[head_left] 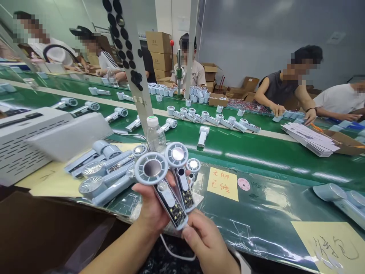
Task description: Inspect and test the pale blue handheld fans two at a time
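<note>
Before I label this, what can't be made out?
All in the head view:
- Left hand: fingers mostly hidden by the front fan and rear fan.
- Right hand: anything inside its curled fingers, hidden by them.
- White cable: ends hidden by the hands.
- Fans at the right edge: cut off by the frame.
- Stacked cartons: print too small.
</note>
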`<state>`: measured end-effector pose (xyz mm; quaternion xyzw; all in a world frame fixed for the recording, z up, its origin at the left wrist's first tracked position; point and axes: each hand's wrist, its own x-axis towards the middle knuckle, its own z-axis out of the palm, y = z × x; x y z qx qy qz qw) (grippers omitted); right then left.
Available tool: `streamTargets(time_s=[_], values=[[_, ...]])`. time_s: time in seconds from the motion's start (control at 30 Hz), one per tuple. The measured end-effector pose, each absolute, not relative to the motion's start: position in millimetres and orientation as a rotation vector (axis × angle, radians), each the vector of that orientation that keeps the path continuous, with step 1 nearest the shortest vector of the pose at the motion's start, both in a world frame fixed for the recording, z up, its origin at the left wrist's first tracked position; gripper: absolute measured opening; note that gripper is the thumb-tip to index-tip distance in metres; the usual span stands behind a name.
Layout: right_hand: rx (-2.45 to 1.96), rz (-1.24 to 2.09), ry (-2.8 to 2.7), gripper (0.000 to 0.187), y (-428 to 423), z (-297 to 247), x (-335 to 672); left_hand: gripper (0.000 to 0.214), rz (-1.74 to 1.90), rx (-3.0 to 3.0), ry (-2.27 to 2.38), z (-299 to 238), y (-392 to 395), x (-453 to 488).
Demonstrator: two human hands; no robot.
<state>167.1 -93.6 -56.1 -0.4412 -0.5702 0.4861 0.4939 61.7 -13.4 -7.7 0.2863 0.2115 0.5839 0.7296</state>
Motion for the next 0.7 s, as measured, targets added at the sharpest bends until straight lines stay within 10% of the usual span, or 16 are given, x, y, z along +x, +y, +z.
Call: streamTargets(time_s=[0.7], values=[[-1.129,1.245,-1.061,0.046,-96.4,-58.8,167.8,0.06,1.18,0.662,0.448,-10.8,-17.0,59.4]])
